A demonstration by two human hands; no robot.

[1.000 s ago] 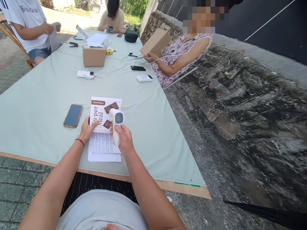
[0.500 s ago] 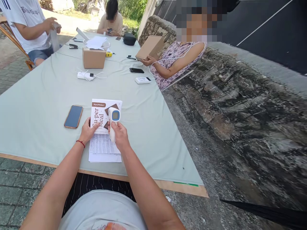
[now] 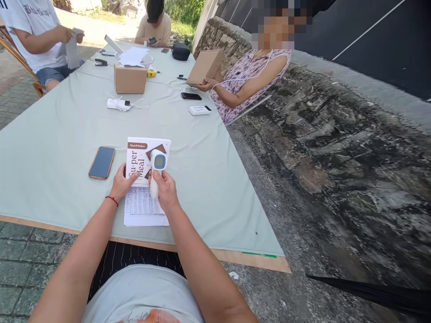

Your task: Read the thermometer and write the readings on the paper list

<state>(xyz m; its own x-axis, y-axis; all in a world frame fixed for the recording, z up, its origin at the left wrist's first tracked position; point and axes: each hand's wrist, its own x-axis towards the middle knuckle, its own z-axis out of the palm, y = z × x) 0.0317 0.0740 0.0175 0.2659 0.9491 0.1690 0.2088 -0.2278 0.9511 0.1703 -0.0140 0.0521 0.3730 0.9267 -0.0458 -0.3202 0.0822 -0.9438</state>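
Observation:
My right hand (image 3: pixel 164 188) is closed around the handle of a white infrared thermometer (image 3: pixel 158 162) with a blue-rimmed screen facing me. The thermometer is over a white and brown box (image 3: pixel 137 154) printed "NutriMotion Su-per Meal". My left hand (image 3: pixel 123 181) grips the left edge of this box, thumb on its front and the other fingers largely hidden. Beneath the box lie printed sheets of paper (image 3: pixel 143 204), their lower part showing. To the left of my left hand, a phone (image 3: pixel 102 162) with an orange-brown edge rests on the cloth.
A pale green cloth covers the table (image 3: pixel 60 166). Further off are a cardboard box (image 3: pixel 130 80) with papers on top, a white device with a cable (image 3: pixel 118 104), a black phone (image 3: pixel 191 96) and a white device (image 3: pixel 200 110). Three people sit around; one holds a carton (image 3: pixel 204 67).
The thermometer and my right hand have shifted slightly left over the box. The person at the right has lowered the carton slightly; the person at the left has moved the paper strip.

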